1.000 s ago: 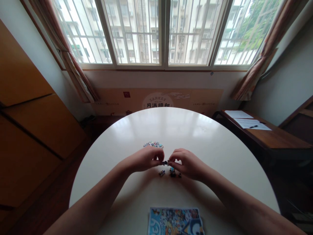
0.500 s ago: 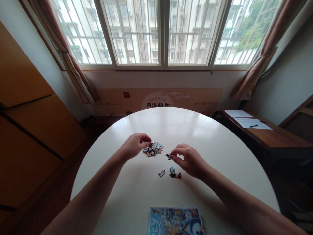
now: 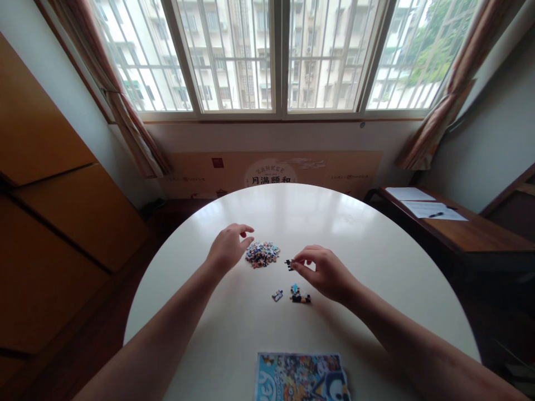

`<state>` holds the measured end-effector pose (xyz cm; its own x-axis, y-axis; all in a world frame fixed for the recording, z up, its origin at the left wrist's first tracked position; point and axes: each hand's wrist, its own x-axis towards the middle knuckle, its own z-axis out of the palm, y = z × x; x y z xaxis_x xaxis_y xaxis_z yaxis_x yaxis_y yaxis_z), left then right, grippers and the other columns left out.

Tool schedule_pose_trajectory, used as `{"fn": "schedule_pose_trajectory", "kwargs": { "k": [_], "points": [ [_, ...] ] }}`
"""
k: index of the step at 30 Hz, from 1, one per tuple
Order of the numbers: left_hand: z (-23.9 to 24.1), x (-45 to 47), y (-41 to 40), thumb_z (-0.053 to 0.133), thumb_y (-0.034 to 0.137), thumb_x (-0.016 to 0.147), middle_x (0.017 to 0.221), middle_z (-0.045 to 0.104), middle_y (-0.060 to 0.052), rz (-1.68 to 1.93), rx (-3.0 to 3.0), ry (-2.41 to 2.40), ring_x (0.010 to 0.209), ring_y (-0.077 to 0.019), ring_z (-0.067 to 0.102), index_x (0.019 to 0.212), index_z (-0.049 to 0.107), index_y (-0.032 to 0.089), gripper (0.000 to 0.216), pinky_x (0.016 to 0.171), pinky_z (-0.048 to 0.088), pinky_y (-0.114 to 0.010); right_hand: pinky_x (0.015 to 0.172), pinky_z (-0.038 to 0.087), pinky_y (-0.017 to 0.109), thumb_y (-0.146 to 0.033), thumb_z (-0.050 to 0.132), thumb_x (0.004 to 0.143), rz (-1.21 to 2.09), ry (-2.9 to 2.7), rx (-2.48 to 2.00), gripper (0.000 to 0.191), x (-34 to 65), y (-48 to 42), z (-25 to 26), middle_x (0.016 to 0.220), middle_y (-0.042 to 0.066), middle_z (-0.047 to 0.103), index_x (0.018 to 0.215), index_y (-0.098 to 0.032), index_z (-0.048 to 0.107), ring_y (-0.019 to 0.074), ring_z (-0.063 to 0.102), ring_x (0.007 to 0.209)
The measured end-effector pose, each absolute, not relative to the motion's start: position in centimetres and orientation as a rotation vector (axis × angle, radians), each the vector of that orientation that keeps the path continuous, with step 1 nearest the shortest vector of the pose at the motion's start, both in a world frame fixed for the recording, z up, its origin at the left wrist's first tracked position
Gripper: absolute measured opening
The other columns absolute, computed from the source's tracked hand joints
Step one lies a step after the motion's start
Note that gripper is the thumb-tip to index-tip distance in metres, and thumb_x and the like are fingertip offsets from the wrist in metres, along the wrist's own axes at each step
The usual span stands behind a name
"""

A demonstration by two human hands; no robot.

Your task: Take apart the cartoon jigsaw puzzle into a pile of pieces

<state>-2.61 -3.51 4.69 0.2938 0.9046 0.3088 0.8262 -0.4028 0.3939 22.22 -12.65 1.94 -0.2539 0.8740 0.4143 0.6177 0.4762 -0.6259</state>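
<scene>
white table [image 3: 368, 250], multicolour pcs pile [image 3: 262, 254], wood cabinet [image 3: 62, 206]

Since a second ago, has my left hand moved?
Yes. The left hand has gone from beside the right hand up and left, to the far-left side of the puzzle piece pile.

Head camera: looks forward-down over round table [image 3: 376, 234], near.

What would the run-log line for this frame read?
left hand: open, at puzzle pile | right hand: pinching dark piece | loose pieces and picture sheet on round table
</scene>
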Motion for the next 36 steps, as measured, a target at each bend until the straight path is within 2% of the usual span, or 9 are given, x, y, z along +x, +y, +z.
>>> {"fn": "schedule_pose_trajectory", "kwargs": {
  "k": [5,11,20,27,31,36],
  "points": [
    [5.8,-0.3,-6.3,0.064,0.033,0.086,0.085,0.067,-0.004,0.78,2.365,1.3,0.069,-0.0158,0.057,0.088,0.077,0.02,0.019,0.07,0.047,-0.029,0.074,0.047,0.032,-0.026,0.064,0.089,0.44,-1.855,-1.237,0.012,22.3,-12.4,2.0,0.082,0.004,0.072,0.084,-0.021,0.073,0.0189,0.063,0.08],
    [5.3,1.7,-8.1,0.067,0.038,0.084,0.086,0.068,-0.005,0.65,2.24,1.111,0.072,-0.0167,0.059,0.087,0.078,0.021,0.02,0.071,0.048,-0.03,0.073,0.049,0.033,-0.03,0.063,0.09,0.439,-1.778,-1.207,0.014,22.2,-12.4,1.9,0.081,0.005,0.072,0.085,-0.021,0.073,0.0193,0.063,0.077],
    [4.3,2.2,-8.2,0.064,0.04,0.084,0.085,0.068,-0.006,0.641,2.141,1.045,0.076,-0.0187,0.061,0.084,0.076,0.018,0.024,0.067,0.048,-0.029,0.072,0.05,0.033,-0.032,0.066,0.089,0.47,-1.708,-1.129,0.014,21.8,-12.8,1.6,0.08,0.006,0.072,0.085,-0.023,0.076,0.0202,0.063,0.078],
    [6.1,-1.3,-5.4,0.058,0.043,0.083,0.087,0.072,-0.008,0.702,2.125,1.364,0.079,-0.0214,0.064,0.087,0.074,0.016,0.032,0.07,0.048,-0.031,0.067,0.051,0.033,-0.036,0.061,0.093,0.468,-1.606,-1.133,0.022,22.5,-12.5,1.7,0.086,0.008,0.073,0.094,-0.021,0.077,0.0197,0.062,0.074],
    [6.3,-3.7,-3.3,0.057,0.047,0.079,0.077,0.072,-0.006,0.487,2.131,1.557,0.073,-0.0221,0.063,0.084,0.074,0.017,0.035,0.064,0.043,-0.03,0.067,0.051,0.033,-0.037,0.063,0.09,0.484,-1.648,-1.134,0.021,22.6,-12.2,1.5,0.084,0.008,0.073,0.089,-0.021,0.077,0.02,0.062,0.075],
    [5.5,-5.0,-2.6,0.062,0.049,0.069,0.071,0.071,-0.005,0.231,2.102,1.54,0.071,-0.0226,0.061,0.075,0.074,0.019,0.033,0.059,0.038,-0.028,0.07,0.05,0.034,-0.034,0.065,0.089,0.445,-1.713,-1.162,0.016,22.6,-12.1,1.4,0.08,0.005,0.072,0.084,-0.023,0.075,0.0192,0.062,0.073]
  ]
}}
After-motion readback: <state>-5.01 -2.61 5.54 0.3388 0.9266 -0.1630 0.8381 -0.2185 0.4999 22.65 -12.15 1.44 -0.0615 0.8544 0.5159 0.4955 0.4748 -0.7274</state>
